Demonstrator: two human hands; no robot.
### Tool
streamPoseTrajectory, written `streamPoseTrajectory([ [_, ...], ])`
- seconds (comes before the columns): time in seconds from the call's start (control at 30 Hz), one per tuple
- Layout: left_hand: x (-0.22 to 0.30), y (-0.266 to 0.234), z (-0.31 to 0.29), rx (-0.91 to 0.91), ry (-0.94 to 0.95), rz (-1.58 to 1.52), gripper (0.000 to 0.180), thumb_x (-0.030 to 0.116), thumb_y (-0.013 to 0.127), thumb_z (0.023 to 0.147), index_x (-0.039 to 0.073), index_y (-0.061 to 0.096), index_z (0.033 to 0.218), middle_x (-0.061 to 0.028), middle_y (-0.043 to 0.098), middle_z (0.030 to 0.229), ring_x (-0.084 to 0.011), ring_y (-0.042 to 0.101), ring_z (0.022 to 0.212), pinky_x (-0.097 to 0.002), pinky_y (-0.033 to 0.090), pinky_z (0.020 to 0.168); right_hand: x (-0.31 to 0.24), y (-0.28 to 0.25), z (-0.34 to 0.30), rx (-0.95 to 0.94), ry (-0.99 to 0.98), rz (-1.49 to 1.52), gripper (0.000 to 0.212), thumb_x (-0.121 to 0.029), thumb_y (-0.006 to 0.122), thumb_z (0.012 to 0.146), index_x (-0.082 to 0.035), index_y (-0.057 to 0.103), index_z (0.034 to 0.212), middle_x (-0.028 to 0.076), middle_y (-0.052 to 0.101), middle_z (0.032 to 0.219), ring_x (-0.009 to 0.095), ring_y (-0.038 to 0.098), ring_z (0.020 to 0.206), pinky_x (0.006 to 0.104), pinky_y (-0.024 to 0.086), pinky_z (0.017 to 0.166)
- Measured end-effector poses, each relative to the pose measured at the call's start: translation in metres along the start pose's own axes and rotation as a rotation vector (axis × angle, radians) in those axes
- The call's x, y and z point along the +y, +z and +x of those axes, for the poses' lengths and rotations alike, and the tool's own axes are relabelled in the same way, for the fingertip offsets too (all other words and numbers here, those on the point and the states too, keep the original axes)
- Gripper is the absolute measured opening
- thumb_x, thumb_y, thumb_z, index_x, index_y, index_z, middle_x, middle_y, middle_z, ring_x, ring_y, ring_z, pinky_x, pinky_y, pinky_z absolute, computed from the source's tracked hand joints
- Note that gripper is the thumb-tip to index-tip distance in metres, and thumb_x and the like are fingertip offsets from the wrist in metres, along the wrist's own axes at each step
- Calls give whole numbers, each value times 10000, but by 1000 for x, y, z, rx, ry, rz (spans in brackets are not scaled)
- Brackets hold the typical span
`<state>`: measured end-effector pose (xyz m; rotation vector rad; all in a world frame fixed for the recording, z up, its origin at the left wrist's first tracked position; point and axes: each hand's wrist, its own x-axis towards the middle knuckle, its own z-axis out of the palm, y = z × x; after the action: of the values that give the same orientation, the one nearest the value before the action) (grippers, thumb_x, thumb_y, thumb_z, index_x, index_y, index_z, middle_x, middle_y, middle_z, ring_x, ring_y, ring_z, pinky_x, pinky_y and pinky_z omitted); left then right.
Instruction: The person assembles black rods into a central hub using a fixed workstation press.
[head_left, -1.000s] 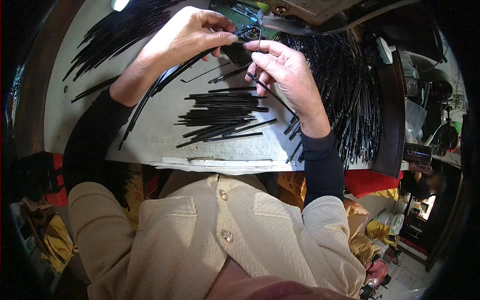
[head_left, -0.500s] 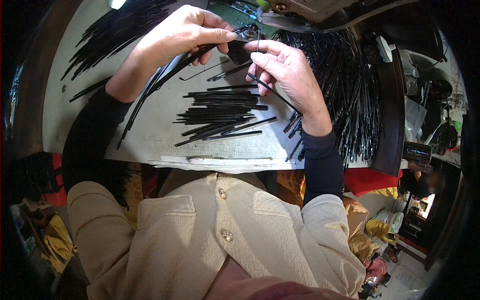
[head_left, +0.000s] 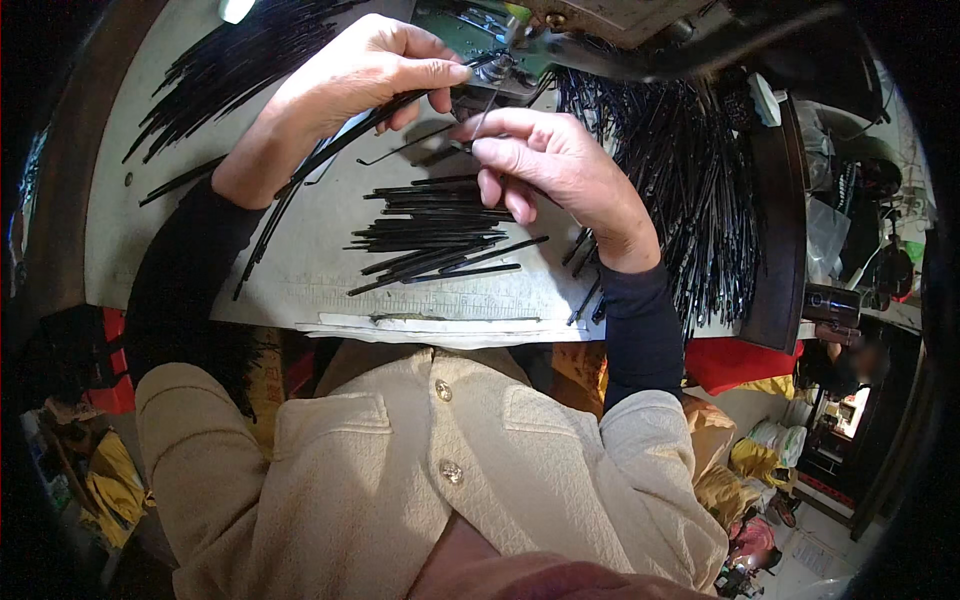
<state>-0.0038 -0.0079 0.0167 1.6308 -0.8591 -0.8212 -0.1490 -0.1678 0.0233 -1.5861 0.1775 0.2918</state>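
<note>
My left hand (head_left: 370, 70) is pinched on several long, thin black strips (head_left: 335, 150), which trail down toward the table's front left. Their upper ends reach the metal machine parts (head_left: 493, 68) at the top. My right hand (head_left: 555, 165) is closed, its thumb and forefinger on a thin metal rod (head_left: 486, 112) slanting up toward those parts. Something dark shows at these fingertips, too blurred to name. A wire with a bent tip (head_left: 385, 155) juts out below my left hand. Under my right hand lies a loose pile of short black strips (head_left: 430, 225).
Large heaps of black strips lie at the back left (head_left: 235, 65) and along the right (head_left: 690, 190). The machine's arm (head_left: 620, 15) overhangs the far side. Measuring marks and a white strip (head_left: 450, 325) run along the table's front edge. A dark board (head_left: 780, 220) borders the right.
My right hand has moved left and slightly down, tilting the metal rod. The short black strip that lay across its palm no longer shows there. My left hand has barely moved.
</note>
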Motion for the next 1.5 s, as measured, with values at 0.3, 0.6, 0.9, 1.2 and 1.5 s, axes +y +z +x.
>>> streamPoseTrajectory([
  [0.3,-5,9,-1,-71,72,239,291,236,600,866,-44,615,949,-63,623,708,-66,532,465,-184,431,421,9,-6,5,166,-33,-63,212,-158,599,844,6,617,978,1,574,628,36,486,448,152,383,419],
  [0.6,-1,-1,1,-212,-19,205,280,257,600,863,5,615,740,0,551,581,-34,489,440,-164,387,405,12,-25,10,204,-109,273,278,-156,569,859,-6,542,1091,126,644,800,134,638,620,200,524,547],
  [0.9,3,-2,0,-151,3,211,308,319,601,862,23,633,783,6,549,579,-13,463,417,-142,357,382,16,-33,11,250,-204,383,267,-178,548,885,6,549,1078,180,646,887,177,659,705,254,555,626],
  [1.2,-15,-11,19,-9,66,81,292,351,587,870,63,603,823,40,489,578,-8,411,424,-149,298,403,20,-34,13,415,-379,413,224,-151,507,907,22,539,1046,201,634,916,207,656,743,279,562,649],
  [1.5,-16,-5,30,104,-34,27,255,343,620,847,91,627,810,58,439,520,-24,399,415,-171,272,393,21,-40,16,422,-380,458,217,-128,496,906,37,534,1041,201,635,907,216,656,730,284,565,633],
])
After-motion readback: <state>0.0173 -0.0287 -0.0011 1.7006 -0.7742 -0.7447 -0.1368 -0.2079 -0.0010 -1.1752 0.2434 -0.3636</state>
